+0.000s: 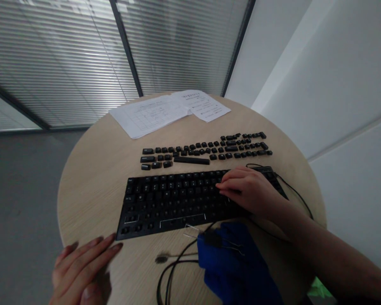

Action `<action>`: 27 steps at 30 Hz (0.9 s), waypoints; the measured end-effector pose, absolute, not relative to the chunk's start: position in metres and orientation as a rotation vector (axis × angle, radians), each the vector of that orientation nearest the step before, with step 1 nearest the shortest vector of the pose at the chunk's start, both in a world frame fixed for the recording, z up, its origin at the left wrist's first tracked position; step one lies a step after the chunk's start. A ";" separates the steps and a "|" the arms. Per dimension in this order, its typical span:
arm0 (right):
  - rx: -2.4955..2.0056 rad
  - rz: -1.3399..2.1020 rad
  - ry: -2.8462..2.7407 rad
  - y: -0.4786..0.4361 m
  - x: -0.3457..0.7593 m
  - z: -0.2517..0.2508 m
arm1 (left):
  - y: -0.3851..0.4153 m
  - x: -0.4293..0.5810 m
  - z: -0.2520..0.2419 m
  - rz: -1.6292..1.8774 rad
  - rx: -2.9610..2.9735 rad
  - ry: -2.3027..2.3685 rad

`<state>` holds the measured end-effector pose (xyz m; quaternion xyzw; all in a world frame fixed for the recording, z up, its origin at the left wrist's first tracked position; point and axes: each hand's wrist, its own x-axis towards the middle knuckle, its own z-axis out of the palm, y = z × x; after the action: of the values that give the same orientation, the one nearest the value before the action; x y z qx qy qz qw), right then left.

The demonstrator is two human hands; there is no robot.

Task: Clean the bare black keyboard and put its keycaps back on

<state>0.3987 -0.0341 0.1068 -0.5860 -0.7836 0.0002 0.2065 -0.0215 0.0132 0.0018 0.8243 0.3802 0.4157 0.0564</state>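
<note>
A black keyboard (178,199) lies on the round table, its upper rows fitted with keycaps and much of its lower rows bare. My right hand (244,188) rests over the keyboard's right part. Its thumb and fingers are drawn together at the keys of an upper row; whatever is between the fingertips is hidden. At the lower left, my left hand (82,267) has its fingers stretched out, their tips close to the keyboard's near left corner. Loose black keycaps (192,152) are laid out in rows beyond the keyboard, with a long spacebar (191,160) among them.
Printed papers (152,112) lie at the table's far side. Nearer me are a blue cloth (238,271), a wire puller with dark handle (214,239), a small brush (161,258) and a looped black cable (169,275). The wooden tabletop (89,169) has a rounded edge.
</note>
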 end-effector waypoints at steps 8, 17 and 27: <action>-1.640 0.094 -2.145 -0.033 0.404 0.101 | 0.012 -0.020 0.002 1.245 2.486 1.176; -1.568 -0.058 -2.214 -0.034 0.398 0.105 | 0.010 -0.021 0.002 1.274 2.417 1.192; -1.525 -0.034 -2.217 -0.034 0.400 0.106 | 0.021 -0.023 -0.009 1.392 2.443 1.109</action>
<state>0.3998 -0.0340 0.1059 -0.5524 -0.8030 -0.0122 0.2233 -0.0234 0.0211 -0.0086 0.8069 0.3662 0.4596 0.0596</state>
